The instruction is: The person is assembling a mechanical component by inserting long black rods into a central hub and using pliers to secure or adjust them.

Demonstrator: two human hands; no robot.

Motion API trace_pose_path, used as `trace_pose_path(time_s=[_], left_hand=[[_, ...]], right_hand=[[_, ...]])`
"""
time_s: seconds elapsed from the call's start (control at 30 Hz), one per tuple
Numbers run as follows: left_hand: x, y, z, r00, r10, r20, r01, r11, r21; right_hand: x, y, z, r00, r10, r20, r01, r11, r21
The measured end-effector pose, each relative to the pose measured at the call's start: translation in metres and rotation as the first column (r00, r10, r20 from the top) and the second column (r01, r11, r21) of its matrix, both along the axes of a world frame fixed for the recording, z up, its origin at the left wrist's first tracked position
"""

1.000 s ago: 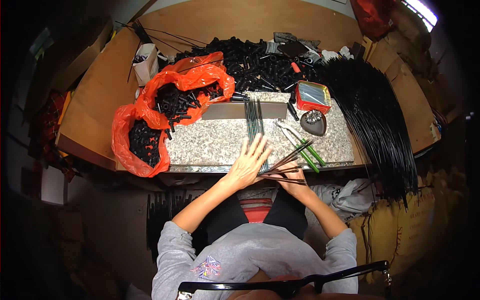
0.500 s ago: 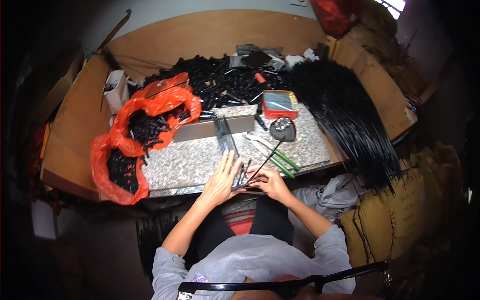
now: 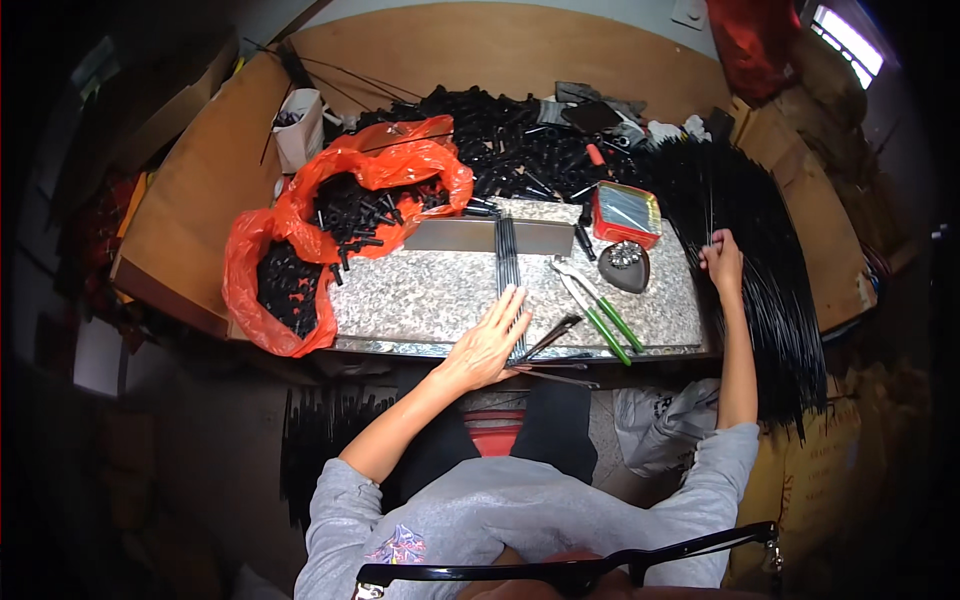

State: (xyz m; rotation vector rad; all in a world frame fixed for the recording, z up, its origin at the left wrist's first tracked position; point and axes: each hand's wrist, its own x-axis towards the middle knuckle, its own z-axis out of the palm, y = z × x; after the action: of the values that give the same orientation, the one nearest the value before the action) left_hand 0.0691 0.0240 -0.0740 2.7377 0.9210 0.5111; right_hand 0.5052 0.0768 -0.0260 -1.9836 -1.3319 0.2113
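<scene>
Rods point(image 3: 507, 255) lie side by side in a narrow row on the speckled tabletop point(image 3: 400, 305), crossing over the grey metal bar point(image 3: 450, 236), and our left hand point(image 3: 487, 345) rests flat upon their near part, fingers extended and only slightly apart. Our right hand point(image 3: 724, 262) is at the big black bundle point(image 3: 770, 290) on the right side, with fingers curled; it seems to pinch a thin rod point(image 3: 712, 195), but we cannot tell if it is only one. To do this step well, in our judgement, we should press with the left palm evenly, so that the row does not roll or cross over itself, while the right hand separates one rod gently from its neighbours. Pulling fast could drag others out of the bundle. Some loose ends point(image 3: 555, 335) fan out beside our left hand, so we should take care not to catch them, and bring each new rod clear of the green-handled pliers point(image 3: 606, 335).
</scene>
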Motion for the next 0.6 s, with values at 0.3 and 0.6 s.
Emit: trace_pose_path(time_s=[0.3,0.6], left_hand=[[-0.01,-0.002,-0.003,0.999,-0.037,0.021,0.037,0.999,0.014],[-0.021,-0.01,-0.026,0.98,0.004,0.201,-0.016,0.998,0.06]], right_hand=[[-0.176,-0.006,-0.002,0.829,0.558,0.039,-0.559,0.824,0.095],[-0.266,0.022,-0.054,0.744,0.548,-0.382,-0.586,0.81,0.021]])
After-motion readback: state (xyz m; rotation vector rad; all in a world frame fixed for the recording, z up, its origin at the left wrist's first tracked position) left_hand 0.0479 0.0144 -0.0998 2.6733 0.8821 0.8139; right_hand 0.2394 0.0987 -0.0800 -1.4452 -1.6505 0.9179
